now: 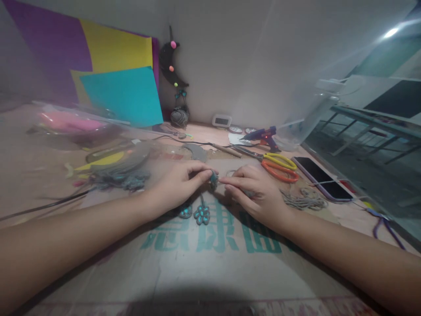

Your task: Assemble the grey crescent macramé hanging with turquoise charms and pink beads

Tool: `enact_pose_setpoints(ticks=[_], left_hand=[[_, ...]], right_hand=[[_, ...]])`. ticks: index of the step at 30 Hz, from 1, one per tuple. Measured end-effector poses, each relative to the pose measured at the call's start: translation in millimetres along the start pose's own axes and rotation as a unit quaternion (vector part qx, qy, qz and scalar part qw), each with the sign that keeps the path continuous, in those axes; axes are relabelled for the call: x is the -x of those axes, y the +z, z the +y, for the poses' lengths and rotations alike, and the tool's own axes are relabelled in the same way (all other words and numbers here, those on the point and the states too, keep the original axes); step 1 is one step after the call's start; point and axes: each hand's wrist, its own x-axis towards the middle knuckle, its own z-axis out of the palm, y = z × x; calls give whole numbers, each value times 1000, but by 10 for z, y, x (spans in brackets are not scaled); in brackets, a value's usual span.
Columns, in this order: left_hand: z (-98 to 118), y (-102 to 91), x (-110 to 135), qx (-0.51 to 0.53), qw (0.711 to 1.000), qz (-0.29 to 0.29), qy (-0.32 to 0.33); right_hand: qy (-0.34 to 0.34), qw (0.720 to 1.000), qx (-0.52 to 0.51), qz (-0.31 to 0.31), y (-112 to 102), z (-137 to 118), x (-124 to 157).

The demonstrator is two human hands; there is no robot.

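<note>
A small teal piece (213, 179) is pinched by the left hand (182, 182), beyond a teal-and-grey flower (201, 215); whether the right hand's (258, 193) grip, just right, is closed cannot be told.

Cannot make out fully the small piece (213, 179), partly hidden by the left hand (186, 182); cannot see inside the grip of the right hand (259, 193); find the left flower piece (186, 212) at seven o'clock partly covered, the pink bundle (72, 121) at nine smeared, the purple sheet (49, 39) at ten cut off
</note>
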Motion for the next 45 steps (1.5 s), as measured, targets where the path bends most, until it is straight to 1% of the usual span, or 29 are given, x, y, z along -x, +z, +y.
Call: enact_pose_setpoints(ticks=[5, 8, 12, 17, 29, 35, 37, 38, 40, 43, 45], left_hand=[[-15, -11, -7, 14, 1000, -11, -3], [-14, -13, -7, 18, 1000, -5, -12], [0, -8, -2, 29, 999, -12, -18], [13, 2, -5, 26, 999, -7, -24], [32, -13, -1, 18, 999, -12, -24], [40, -10, -4, 29, 999, -13, -26], [35, -8, -2, 29, 999, -13, -28], [29, -7, -2, 30, 999, -13, -29], [14, -5, -2, 33, 999, -10, -32], [-15, -2, -6, 46, 998, -8, -32], [-29, 0, -9, 52, 998, -11, -37]], right_hand=[[40, 998, -38, -4, -23, -38, -12], [47, 998, -43, 2, -9, -29, -4], [59, 997, -55, 22, 33, -6, 2], [52, 996, -70, 29, 45, -2, -6], [35, 997, -54, 28, 47, 14, -8], [40, 998, -50, 12, 32, 5, 17], [48, 997, -65, 15, 35, 3, 30], [63, 994, -86, 20, 40, 5, 33], [126, 978, -163, 33, 57, 20, 25], [237, 925, -294, 53, 86, 75, -13], [274, 898, -337, 67, 99, 118, -39]])
